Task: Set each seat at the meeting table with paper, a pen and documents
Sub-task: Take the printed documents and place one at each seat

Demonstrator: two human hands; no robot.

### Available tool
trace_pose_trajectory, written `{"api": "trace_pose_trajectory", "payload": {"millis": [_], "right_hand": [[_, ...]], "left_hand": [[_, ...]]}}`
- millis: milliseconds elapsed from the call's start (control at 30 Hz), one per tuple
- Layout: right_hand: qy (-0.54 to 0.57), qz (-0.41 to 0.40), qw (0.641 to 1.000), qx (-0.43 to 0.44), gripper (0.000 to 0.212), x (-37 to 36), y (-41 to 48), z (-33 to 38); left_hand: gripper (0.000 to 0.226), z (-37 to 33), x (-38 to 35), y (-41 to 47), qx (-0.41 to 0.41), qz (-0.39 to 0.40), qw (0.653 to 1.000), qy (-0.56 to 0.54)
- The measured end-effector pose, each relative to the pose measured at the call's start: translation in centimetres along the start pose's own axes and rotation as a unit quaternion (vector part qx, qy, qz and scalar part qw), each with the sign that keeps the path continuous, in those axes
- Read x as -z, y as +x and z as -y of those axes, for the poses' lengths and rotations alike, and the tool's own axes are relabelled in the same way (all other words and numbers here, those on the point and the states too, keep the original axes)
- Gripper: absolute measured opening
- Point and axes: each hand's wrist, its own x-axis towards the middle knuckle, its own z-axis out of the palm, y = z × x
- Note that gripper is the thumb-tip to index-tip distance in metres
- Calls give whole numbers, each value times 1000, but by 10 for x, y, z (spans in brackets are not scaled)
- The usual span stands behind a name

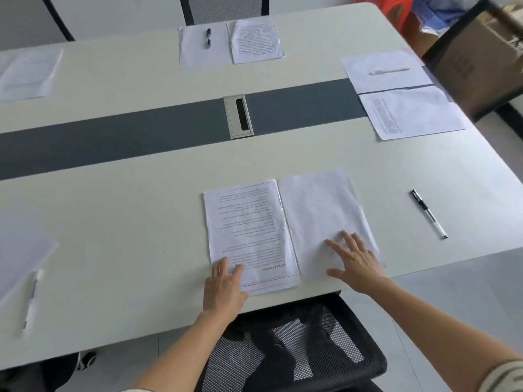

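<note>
White pen (429, 213) lying diagonal, right of blank paper (322, 213)

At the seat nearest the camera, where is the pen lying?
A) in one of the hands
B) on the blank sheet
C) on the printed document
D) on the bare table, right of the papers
D: the pen lies on the bare table, apart from and to the right of the blank sheet.
</note>
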Motion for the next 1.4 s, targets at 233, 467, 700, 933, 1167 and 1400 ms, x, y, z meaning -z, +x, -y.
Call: {"api": "trace_pose_trajectory", "payload": {"millis": [233,467,700,933,1167,1400], "right_hand": [[7,6,1000,14,80,8,-2,-4],[126,-174,976,-47,47,38,7,-61],[192,-139,924,-300,47,59,38,-174],[284,-101,916,-264,25,65,41,-174],[284,-83,955,-32,22,63,34,-29],[222,-40,972,-73,19,28,43,20]], "left_hand": [[68,-3,3,1,5,8,1000,6],[52,-15,7,11,6,-66,998,5],[64,-33,-8,20,63,-42,997,-1],[66,-37,-9,22,81,-23,996,5],[66,-40,-3,21,92,-6,996,7],[65,-40,-2,23,89,12,996,8]]}}
